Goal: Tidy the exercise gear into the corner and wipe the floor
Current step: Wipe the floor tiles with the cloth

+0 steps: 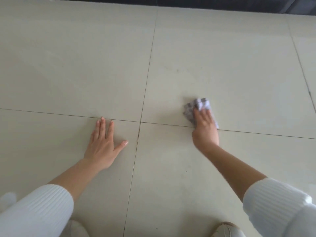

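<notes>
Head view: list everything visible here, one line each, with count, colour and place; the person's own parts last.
floor tiles: several, pale beige, dark grout lines, filling the view
dark band: one, black, along the top edge
small spot: one, dark, on the far right tile
cloth: one, grey-and-white, crumpled, under the right hand
left hand: flat on the floor, fingers spread
right hand: pressing the cloth down
sleeves: two, white ribbed, bottom corners

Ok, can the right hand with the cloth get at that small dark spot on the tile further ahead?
Probably yes. The right hand presses the cloth on the same tile as the dark spot, and only bare floor lies between them. It may need a forward lean.
</notes>
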Action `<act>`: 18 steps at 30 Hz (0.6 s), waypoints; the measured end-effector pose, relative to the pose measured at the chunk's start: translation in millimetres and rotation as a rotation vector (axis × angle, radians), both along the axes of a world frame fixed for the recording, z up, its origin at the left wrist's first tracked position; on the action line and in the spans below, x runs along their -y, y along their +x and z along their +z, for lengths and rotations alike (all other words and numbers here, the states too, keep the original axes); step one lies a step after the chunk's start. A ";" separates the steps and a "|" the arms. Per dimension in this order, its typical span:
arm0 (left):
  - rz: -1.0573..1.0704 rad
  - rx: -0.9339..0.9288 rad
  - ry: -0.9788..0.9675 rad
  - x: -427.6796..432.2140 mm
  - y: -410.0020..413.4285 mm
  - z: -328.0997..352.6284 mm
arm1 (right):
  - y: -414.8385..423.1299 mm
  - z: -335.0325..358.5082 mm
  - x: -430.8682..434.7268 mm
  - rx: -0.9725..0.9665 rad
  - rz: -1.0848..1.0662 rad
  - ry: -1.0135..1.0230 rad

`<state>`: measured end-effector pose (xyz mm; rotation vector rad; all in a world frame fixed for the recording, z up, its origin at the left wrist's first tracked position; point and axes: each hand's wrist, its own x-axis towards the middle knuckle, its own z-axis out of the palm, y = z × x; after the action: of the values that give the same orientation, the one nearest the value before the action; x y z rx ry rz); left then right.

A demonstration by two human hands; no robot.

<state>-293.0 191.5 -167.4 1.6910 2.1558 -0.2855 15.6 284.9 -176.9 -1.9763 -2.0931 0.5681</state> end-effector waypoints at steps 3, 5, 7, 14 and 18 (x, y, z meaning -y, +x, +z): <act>-0.009 0.014 0.054 2.9 -7.4 -8.8 | -47.5 -12.3 48.2 -0.031 0.403 0.068; 0.008 0.025 0.112 4.1 -14.8 -14.9 | -69.0 -16.0 85.6 -0.050 0.712 0.093; 0.067 0.014 0.123 5.2 -25.2 -17.5 | -74.5 -14.9 104.1 -0.063 0.998 0.031; 0.184 0.009 0.146 11.7 -46.3 -26.9 | -44.2 -9.8 -5.2 0.056 0.791 0.147; 0.179 0.022 0.189 12.2 -45.8 -29.4 | -59.3 3.9 -50.0 0.070 0.255 0.026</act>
<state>-338.9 179.3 -196.7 1.5727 2.3625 -0.0138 -43.7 335.0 -173.0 -1.7512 -2.4023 0.5185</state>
